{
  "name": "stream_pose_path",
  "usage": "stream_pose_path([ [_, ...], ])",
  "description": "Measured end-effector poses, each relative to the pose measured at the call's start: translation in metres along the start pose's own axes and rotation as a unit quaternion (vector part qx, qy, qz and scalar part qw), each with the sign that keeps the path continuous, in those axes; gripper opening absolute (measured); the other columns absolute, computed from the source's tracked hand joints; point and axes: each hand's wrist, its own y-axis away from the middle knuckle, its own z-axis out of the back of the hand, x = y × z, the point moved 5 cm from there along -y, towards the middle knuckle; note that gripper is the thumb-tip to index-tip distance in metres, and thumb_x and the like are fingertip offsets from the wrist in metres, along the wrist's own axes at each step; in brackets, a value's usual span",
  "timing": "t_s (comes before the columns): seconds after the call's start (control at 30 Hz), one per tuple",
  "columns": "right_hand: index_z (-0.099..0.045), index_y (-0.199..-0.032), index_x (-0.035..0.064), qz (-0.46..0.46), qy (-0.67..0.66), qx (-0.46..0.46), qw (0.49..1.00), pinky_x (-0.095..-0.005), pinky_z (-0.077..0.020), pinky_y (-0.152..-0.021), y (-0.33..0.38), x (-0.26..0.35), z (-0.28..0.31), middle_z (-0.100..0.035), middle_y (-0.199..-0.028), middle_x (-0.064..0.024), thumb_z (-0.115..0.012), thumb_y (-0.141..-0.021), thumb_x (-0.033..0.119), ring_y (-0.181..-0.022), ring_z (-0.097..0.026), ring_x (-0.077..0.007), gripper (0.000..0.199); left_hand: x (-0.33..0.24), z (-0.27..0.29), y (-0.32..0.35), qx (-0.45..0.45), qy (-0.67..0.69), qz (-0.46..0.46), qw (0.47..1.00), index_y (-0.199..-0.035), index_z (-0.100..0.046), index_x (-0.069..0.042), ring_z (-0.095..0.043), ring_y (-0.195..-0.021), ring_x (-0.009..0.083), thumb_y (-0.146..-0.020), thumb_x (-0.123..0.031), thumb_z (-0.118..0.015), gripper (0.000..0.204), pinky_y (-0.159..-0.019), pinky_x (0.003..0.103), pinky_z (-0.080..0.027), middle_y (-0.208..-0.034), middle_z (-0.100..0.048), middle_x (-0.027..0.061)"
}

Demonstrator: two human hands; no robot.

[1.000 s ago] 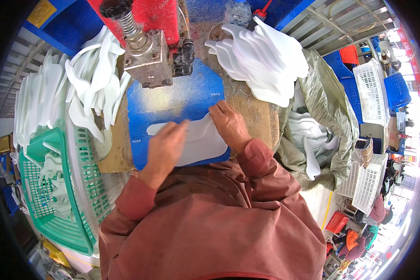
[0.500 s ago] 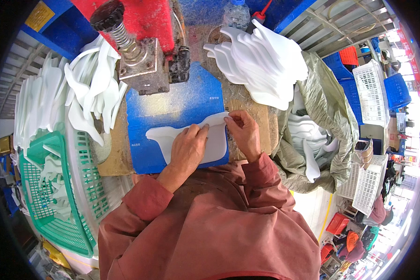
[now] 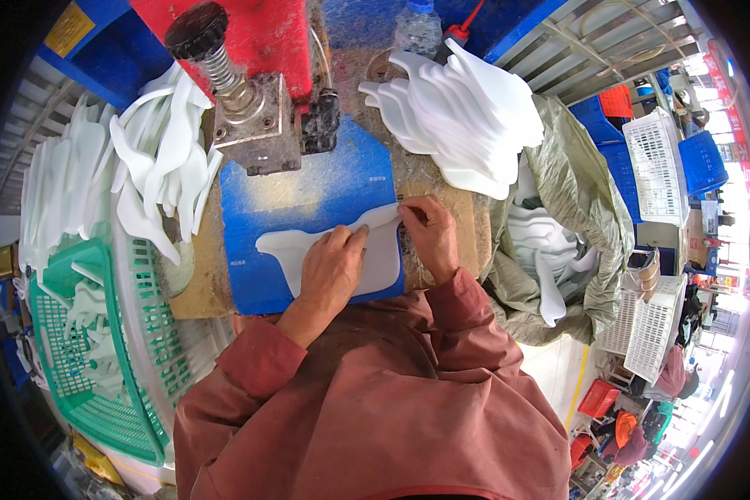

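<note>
On a blue board (image 3: 308, 187) in front of me lies a soft-looking white sheet piece (image 3: 379, 265) with a wavy upper edge. My left hand (image 3: 335, 265) rests over its middle, fingers bent and closed at the wavy edge. My right hand (image 3: 432, 233) pinches the upper right corner of the same piece between thumb and fingertips. The part under my left palm is hidden. A red press machine with a metal head (image 3: 254, 125) and a black knob (image 3: 197, 31) stands just beyond the board.
Stacks of similar white pieces lie at the left (image 3: 162, 150) and far right (image 3: 462, 117). A green basket (image 3: 100, 417) stands lower left. An open greenish sack (image 3: 579, 167) with white pieces is on the right, near a clear bottle (image 3: 418, 32) at the back. People work farther right.
The whole view has shifted slightly. Both hands keep their places on the white piece, with almost no visible movement.
</note>
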Motion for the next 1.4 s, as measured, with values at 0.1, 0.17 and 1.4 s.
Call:
stream_pose_path([
  [0.1, -0.075, -0.102, 0.0005, 0.013, 0.021, -0.002, 1.000, -0.0315, -0.0525, -0.072, -0.004, -0.004, -0.003, -0.068, -0.090, -0.0094, -0.075, -0.092, 0.007, -0.078, -0.066, -0.0184, 0.011, 0.001, 0.000, -0.001, -0.001, -0.002, 0.002, 1.000, -0.125, -0.071, 0.000, -0.067, -0.094, 0.0322, -0.088, -0.004, -0.073, 0.037, -0.081, 0.043, -0.056, -0.099, -0.063, 0.0121],
  [0.17, -0.075, -0.100, 0.0006, 0.015, 0.045, 0.000, 0.999, -0.0323, -0.0528, -0.072, -0.006, -0.006, -0.003, -0.068, -0.089, -0.0101, -0.076, -0.091, 0.009, -0.077, -0.066, -0.0192, 0.012, 0.002, -0.002, -0.002, 0.004, -0.001, 0.008, 1.000, -0.125, -0.071, 0.000, -0.067, -0.094, 0.0322, -0.088, -0.004, -0.073, 0.037, -0.081, 0.043, -0.056, -0.098, -0.063, 0.0121],
  [1.4, -0.072, -0.116, 0.0012, -0.066, -0.179, 0.052, 0.980, -0.0260, -0.0507, -0.076, 0.031, 0.012, -0.026, -0.072, -0.102, -0.0011, -0.069, -0.103, 0.016, -0.089, -0.063, -0.0078, 0.020, 0.035, 0.022, 0.019, -0.106, 0.107, -0.033, 0.988, -0.139, -0.061, -0.004, -0.066, -0.110, 0.0388, -0.094, -0.020, -0.074, 0.050, -0.096, 0.047, -0.054, -0.124, -0.068, 0.0203],
])
